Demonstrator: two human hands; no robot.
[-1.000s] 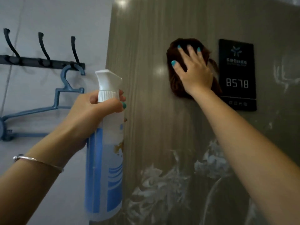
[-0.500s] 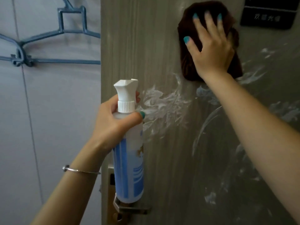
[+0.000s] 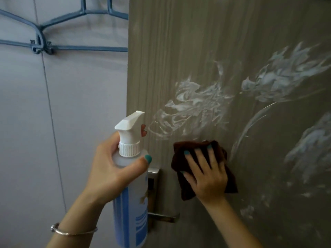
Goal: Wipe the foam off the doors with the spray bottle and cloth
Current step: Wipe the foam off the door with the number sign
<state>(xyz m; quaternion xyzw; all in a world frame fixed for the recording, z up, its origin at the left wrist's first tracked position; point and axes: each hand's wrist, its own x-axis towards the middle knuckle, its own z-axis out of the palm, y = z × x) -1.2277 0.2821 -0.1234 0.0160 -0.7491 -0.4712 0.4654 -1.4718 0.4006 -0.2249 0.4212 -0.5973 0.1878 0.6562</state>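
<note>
The right hand (image 3: 207, 178) has slid the brown cloth (image 3: 202, 169) down the door (image 3: 188, 51), just under the white foam (image 3: 193, 106). Its flat fingers press the cloth. The left hand (image 3: 114, 169) grips the spray bottle (image 3: 130, 194) beside it.

A grey-brown door with a fine vertical wood-grain pattern (image 3: 188, 51) carries smeared white foam streaks (image 3: 193, 106). A dark brown cloth (image 3: 186, 154) lies under teal-painted fingernails. The translucent spray bottle with white nozzle (image 3: 130, 185) bears blue stripes. A blue plastic hanger (image 3: 41, 38) contrasts with a pale lilac-grey wall (image 3: 80, 104).
</note>
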